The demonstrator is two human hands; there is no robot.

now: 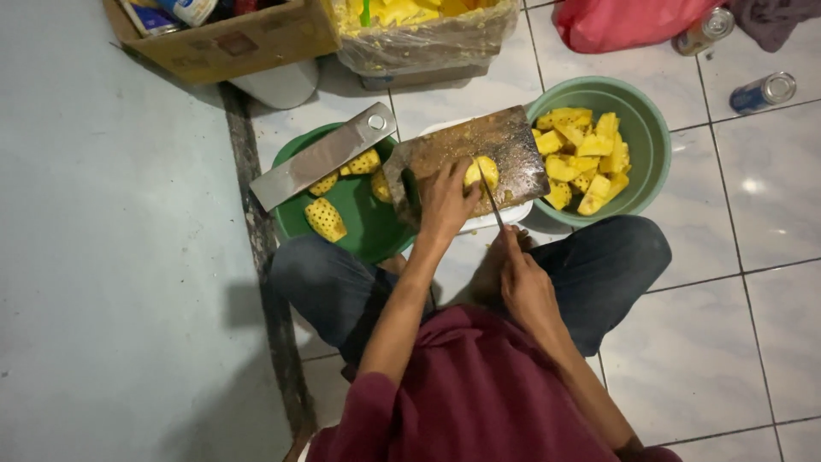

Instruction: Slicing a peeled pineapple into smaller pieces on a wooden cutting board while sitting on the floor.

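Pineapple (484, 170): wet, soft, likely slippery (steady it from the top).
Left hand (445, 201): pressing the pineapple on the board (522, 154).
Right hand (523, 287): clenched on the knife (491, 198).

A home floor used for preparing food: pale tiled floor (684, 342), a cutting board (513, 141), bowls of cut pineapple (586, 158), a cardboard box (231, 43) and drink cans (764, 91).
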